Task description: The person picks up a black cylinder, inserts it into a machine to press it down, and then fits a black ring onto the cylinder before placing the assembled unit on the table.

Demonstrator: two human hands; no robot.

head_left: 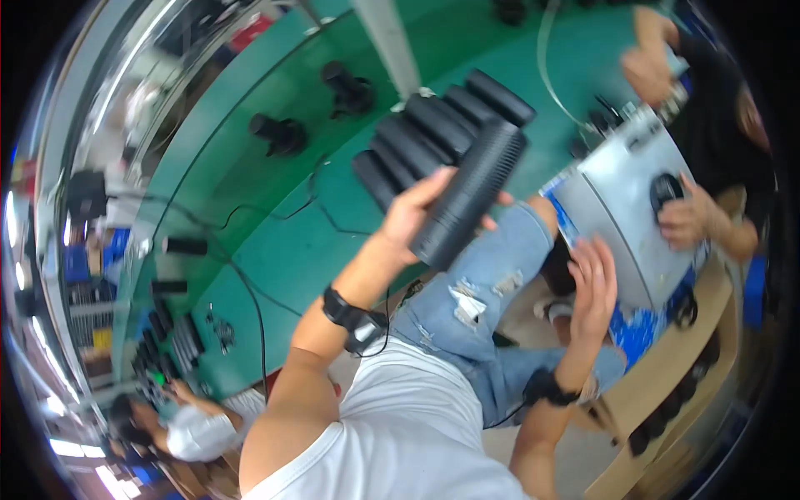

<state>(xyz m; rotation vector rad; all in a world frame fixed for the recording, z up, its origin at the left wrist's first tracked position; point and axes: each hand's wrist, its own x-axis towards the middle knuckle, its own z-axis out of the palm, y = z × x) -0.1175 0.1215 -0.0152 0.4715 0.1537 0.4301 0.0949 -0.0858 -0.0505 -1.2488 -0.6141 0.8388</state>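
Note:
My left hand (411,210) is closed around a black cylinder (473,193) with a finely ribbed or perforated surface, held tilted above my lap. Just beyond it, several similar black cylinders (437,127) lie side by side on the green table (275,267). My right hand (593,287) is raised off to the right, apart from the cylinder. Its fingers are stretched out and nothing is in them. Both wrists wear black bands.
On the right stands a grey metal box (637,200), with a co-worker's hand (687,217) on a black part over it. A cardboard box (650,400) holds several dark cylinders. Two black parts (279,135) stand at the table's back, and black cables (250,292) cross its left. Another person sits lower left.

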